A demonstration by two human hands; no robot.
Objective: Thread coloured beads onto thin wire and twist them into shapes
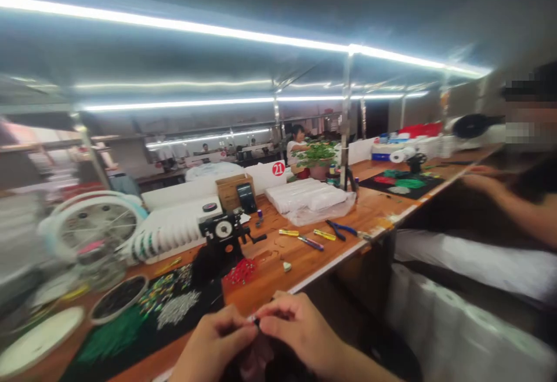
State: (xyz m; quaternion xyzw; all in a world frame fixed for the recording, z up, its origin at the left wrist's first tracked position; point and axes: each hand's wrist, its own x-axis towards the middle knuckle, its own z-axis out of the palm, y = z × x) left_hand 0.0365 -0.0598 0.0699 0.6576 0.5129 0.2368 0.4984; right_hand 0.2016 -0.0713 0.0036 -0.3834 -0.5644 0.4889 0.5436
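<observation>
A tiny dark piece (255,320) is held just off the worktop's (278,266) near edge. The left hand (213,344) and right hand (300,330) both pinch it, each grip closed tight. Along that edge lie a black mat (204,306), red beads (241,271) and a black crank tool (224,237).

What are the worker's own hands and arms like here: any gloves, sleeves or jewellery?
No gloves: the left hand and right hand are both bare. The forearms are bare too down to the picture's bottom edge, so no sleeve shows. I see no ring, watch or wristband, though the picture is somewhat blurred.
</observation>
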